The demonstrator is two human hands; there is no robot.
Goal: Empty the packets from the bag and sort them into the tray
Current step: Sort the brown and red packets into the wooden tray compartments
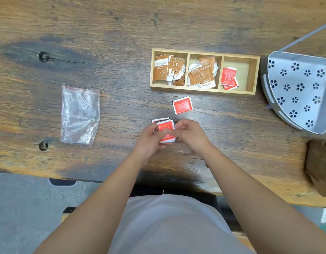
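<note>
Sorting is well past halfway, by the look of it. Your clear plastic bag (80,115) lies flat and crumpled toward the left side of the wooden table (121,43), and nothing shows inside it, so the emptying step seems done.

The wooden tray (204,52) sits right of the table's middle, toward its far edge, with three compartments in a row. Its left compartment holds a heap of brown packets (161,70), and the middle compartment holds more brown packets (201,73); whether the two piles are different kinds you cannot tell from here. The right compartment holds only a few red packets (228,77), pushed against its left wall, with most of its floor bare.

What is left is red. Your left hand (149,137) and right hand (189,134) are drawn together near the table's near edge, both closed on a small stack of red packets (166,128), fingers squaring it up. One loose red packet (182,105) lies alone on the table between your hands and the tray, touching neither.

You likely have two things remaining: carry the stack to the right compartment, then gather the loose one. A perforated metal basket (296,88) stands at the right edge, just beside the tray.
</note>
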